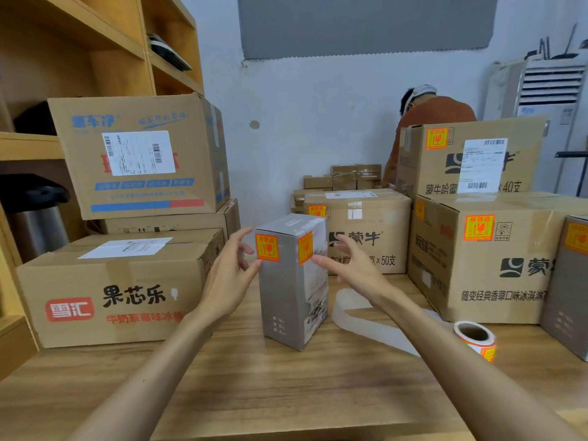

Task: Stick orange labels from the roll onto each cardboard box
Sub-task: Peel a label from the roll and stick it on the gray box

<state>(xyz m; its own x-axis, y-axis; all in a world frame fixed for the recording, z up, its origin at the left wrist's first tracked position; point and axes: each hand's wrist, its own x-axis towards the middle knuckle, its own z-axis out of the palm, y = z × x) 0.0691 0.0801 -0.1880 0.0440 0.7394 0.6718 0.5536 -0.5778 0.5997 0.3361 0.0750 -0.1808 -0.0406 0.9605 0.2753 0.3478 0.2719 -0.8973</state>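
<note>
A tall grey box (291,300) stands upright in the middle of the wooden table (254,383). It carries two orange labels near its top, one on the front face (267,248) and one on the right face (305,248). My left hand (232,268) is open at the box's left edge, thumb tip touching it. My right hand (350,262) is open at the right face, fingers spread, thumb near the side label. The roll of orange labels (476,340) lies at the right, with a strip of bare backing paper (366,319) trailing toward the box.
Cardboard boxes ring the table: unlabelled ones stacked at left (111,291) (140,154), and labelled ones behind (359,230) and at right (490,256) (471,157). A grey box (566,288) stands at the far right edge. Another person in an orange top (436,113) bends behind the boxes. Wooden shelves fill the left.
</note>
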